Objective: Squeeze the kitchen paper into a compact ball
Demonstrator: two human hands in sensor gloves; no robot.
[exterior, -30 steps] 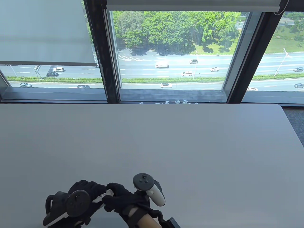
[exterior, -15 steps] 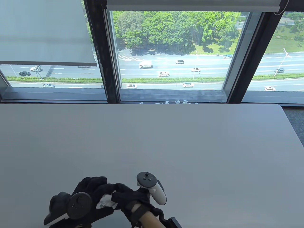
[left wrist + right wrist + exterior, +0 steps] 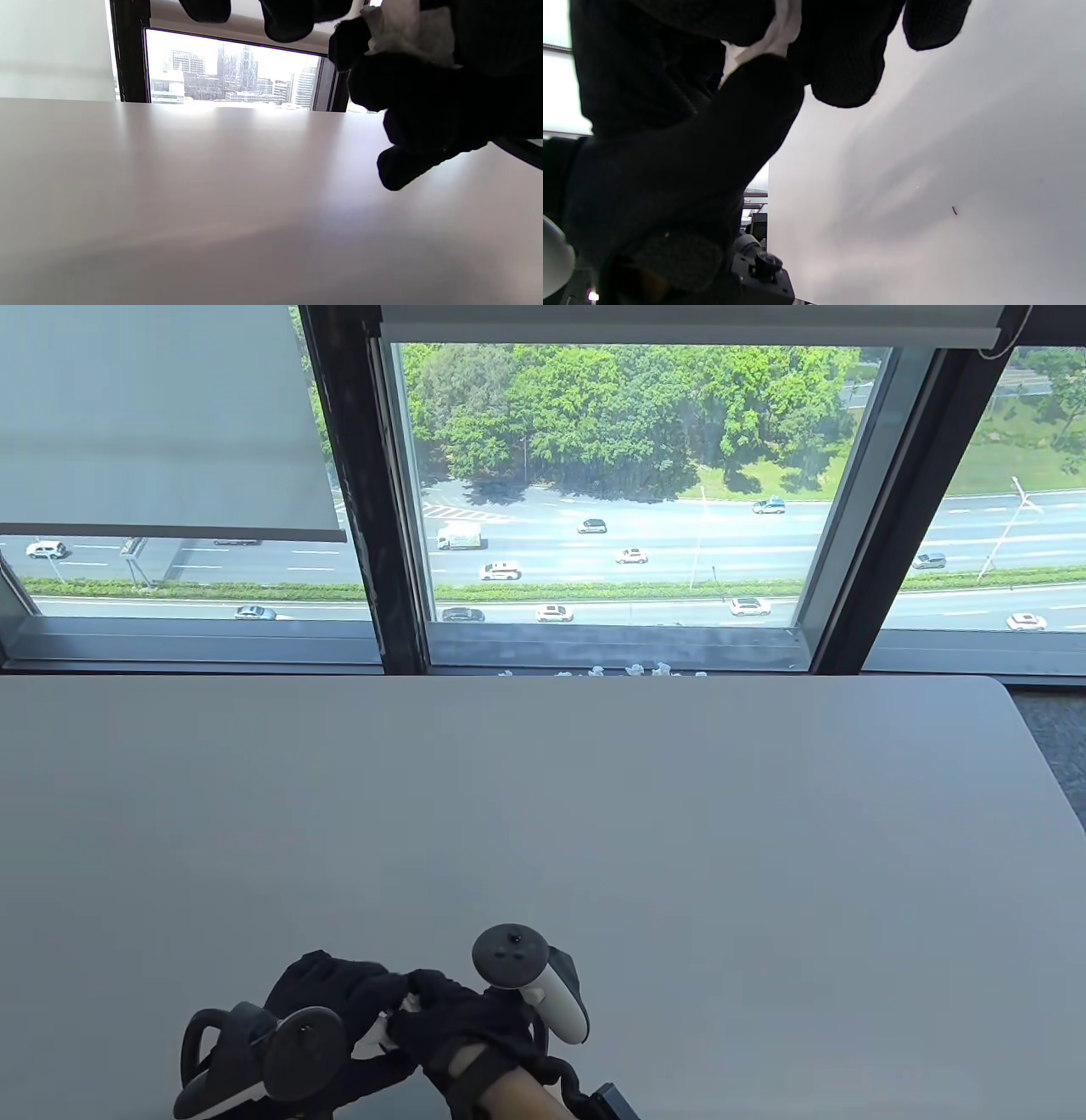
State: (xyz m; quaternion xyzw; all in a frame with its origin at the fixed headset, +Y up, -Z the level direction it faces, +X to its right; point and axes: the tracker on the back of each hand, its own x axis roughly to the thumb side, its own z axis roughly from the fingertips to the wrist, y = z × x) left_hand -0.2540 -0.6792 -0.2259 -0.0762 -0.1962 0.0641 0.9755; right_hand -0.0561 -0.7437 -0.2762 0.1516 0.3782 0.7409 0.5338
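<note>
Both gloved hands are clasped together near the table's front edge, a little above the surface. The white kitchen paper [image 3: 411, 1004] is crumpled between them, and only small bits show between the black fingers. My left hand [image 3: 339, 994] grips it from the left, my right hand [image 3: 441, 1014] from the right. In the left wrist view the wad [image 3: 409, 31] sits at the top right, wrapped by fingers. In the right wrist view a white strip of the paper [image 3: 780, 29] shows between the closed fingers at the top.
The grey table [image 3: 594, 797] stretches away to a window. Several small white paper scraps [image 3: 628, 671] lie on the sill behind the far edge. The table's right edge curves away at the far right.
The hands have closed tighter on the paper. Half a second ago a larger piece of white showed between them; now only slivers show. The left hand has shifted slightly right.
</note>
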